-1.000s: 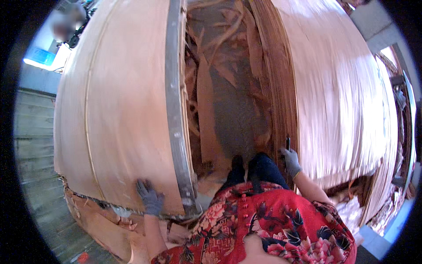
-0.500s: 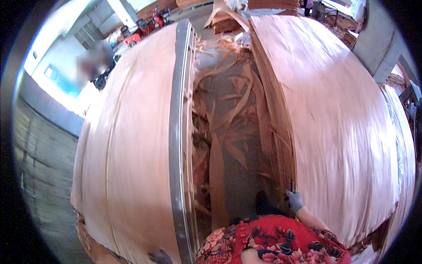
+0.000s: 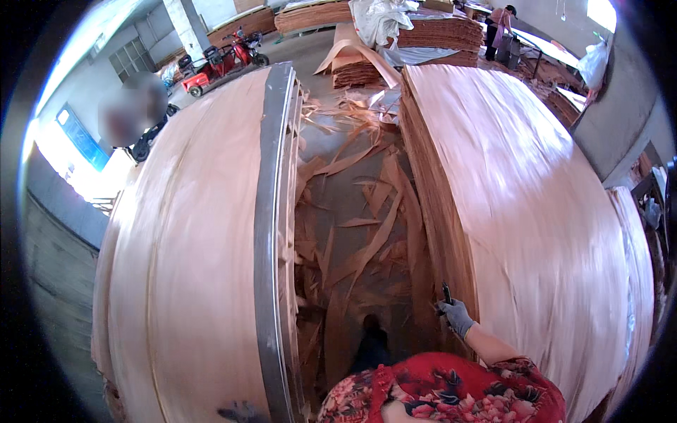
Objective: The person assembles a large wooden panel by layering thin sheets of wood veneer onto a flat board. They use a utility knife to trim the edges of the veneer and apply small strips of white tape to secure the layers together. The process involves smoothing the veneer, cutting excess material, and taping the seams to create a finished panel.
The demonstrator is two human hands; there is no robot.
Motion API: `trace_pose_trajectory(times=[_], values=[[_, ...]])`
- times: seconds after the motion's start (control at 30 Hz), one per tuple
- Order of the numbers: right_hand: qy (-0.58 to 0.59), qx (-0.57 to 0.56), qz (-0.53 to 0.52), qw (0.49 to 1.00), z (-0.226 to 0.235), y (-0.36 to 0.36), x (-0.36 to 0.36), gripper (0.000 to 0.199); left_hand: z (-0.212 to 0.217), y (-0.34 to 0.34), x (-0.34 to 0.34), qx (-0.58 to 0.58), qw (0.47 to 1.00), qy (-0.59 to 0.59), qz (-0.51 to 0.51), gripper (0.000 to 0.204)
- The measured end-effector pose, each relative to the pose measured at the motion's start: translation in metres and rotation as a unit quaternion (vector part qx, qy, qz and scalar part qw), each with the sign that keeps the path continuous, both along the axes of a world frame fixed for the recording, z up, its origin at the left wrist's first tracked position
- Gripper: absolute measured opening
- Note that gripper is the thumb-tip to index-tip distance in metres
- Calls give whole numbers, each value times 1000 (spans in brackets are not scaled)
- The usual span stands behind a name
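Thin wood veneer sheets lie in two tall stacks, a left stack [image 3: 204, 233] and a right stack [image 3: 522, 233]. My right hand [image 3: 458, 318], in a grey glove, is closed round a slim black tool [image 3: 446, 293] that points up and away. It is beside the near inner edge of the right stack; I cannot make out the tool's exact kind. My left hand [image 3: 242, 412], in a dark glove, rests with fingers apart on the near end of the left stack, partly cut off by the lower edge. A grey strip [image 3: 266, 233] runs along the left stack's inner edge.
Torn veneer strips [image 3: 370, 243] litter the floor of the narrow aisle between the stacks. Beyond stand a smaller veneer pile [image 3: 355, 73], a red three-wheeler [image 3: 215, 68] and a concrete pillar [image 3: 187, 28]. Another person [image 3: 499, 32] is at the far right.
The view has tilted up, showing more of the far room. My right hand with the black tool has shifted left in the picture, toward the aisle. My left hand remains on the left stack.
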State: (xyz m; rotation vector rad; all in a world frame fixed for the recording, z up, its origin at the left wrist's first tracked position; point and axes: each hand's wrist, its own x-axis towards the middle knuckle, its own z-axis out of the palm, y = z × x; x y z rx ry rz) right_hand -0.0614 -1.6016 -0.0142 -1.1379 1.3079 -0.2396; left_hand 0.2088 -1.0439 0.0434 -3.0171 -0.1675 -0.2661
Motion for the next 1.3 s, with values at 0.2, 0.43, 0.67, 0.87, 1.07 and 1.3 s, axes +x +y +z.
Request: trace_pose_trajectory(times=[0.2, 0.43, 0.67, 0.87, 1.07, 1.3], values=[[39, 8, -163, 986, 4, -81, 24, 13, 32, -252, 170, -315, 922, -123, -186, 69], [83, 55, -317, 943, -71, -178, 33, 18, 52, -504, 337, -267, 902, 88, -329, 66], [85, -105, -134, 982, -116, -386, 210, 15, 49, -625, 395, -151, 955, 88, -240, 62], [-35, -52, -141, 988, -28, -620, 459, 16, 26, -694, 479, -331, 934, -1, -135, 60], [-34, -125, -92, 987, 19, -736, 632, 16, 20, -856, 663, -313, 918, -106, -218, 55], [60, 57, -143, 986, -42, -767, 623, 15, 52, -1076, 847, -332, 881, -5, -336, 41]])
